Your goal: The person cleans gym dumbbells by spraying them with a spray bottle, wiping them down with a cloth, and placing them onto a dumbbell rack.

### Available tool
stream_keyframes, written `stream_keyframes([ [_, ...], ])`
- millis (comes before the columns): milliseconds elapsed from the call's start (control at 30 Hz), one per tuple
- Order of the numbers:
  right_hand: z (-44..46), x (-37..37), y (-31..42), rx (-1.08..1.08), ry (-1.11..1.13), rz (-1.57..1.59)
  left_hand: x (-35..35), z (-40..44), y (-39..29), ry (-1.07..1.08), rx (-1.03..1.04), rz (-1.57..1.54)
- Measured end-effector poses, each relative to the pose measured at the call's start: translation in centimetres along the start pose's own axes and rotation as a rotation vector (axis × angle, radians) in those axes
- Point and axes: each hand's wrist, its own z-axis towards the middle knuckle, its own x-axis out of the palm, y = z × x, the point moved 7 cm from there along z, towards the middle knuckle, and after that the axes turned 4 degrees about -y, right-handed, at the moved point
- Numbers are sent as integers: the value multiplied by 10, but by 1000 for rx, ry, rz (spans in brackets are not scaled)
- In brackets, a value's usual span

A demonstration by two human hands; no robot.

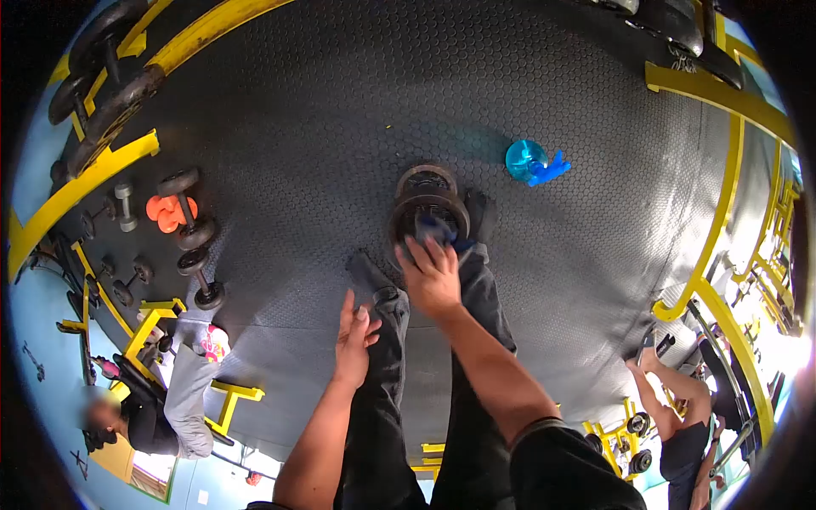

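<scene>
My right hand (433,276) reaches over a dark dumbbell (427,180) in front of my feet, its fingers on a dark blue cloth (438,228) pressed against the nearer round weight. The hand covers part of that weight and of the cloth. The dumbbell's farther weight shows beyond it. My left hand (353,336) hovers left of the dumbbell, above my leg, with fingers apart and nothing in them. Farther off to the right, a bottle of turquoise liquid (524,159) with a blue spray head (552,168) lies or stands on the black mat.
Several dumbbells (202,279) lie on the mat at left, beside orange weights (172,212). Yellow racks (127,157) line both sides. A person in grey trousers (189,399) is at lower left, another person (688,408) at lower right.
</scene>
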Motion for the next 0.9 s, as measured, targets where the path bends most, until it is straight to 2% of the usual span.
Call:
stream_keyframes([
  [33,-19,-3,-13,-52,47,49,-8,-3,8,2,-28,2],
  [133,-5,-10,-36,18,92,148,-27,-13,31,25,-22,-9],
  [200,39,-33,-60,487,-161,-13,-31,-18,34,43,-21,-25],
  [233,56,-27,-51,482,-156,-17,-32,-17,39,45,-25,-32],
  [300,83,-4,-18,333,-67,-50,-34,-15,48,31,-43,-40],
  [367,56,27,21,8,76,19,-33,-10,50,30,-41,-56],
  [400,35,31,30,-81,116,25,-32,-9,51,28,-38,-61],
  [467,-1,21,16,-51,194,205,-33,-13,47,59,13,-57],
  [500,-16,13,1,64,290,164,-35,-15,40,87,72,-38],
  [567,-15,-12,-34,269,194,116,-41,-16,36,91,93,-2],
  [633,24,-33,-54,403,-277,60,-42,-15,40,97,103,26],
  [700,75,-25,-52,369,-288,-8,-44,-11,50,62,69,17],
  [767,113,5,-27,274,194,3,-38,-9,50,71,61,12],
  [900,127,51,47,-141,1018,-270,-24,-5,39,94,86,-28],
])
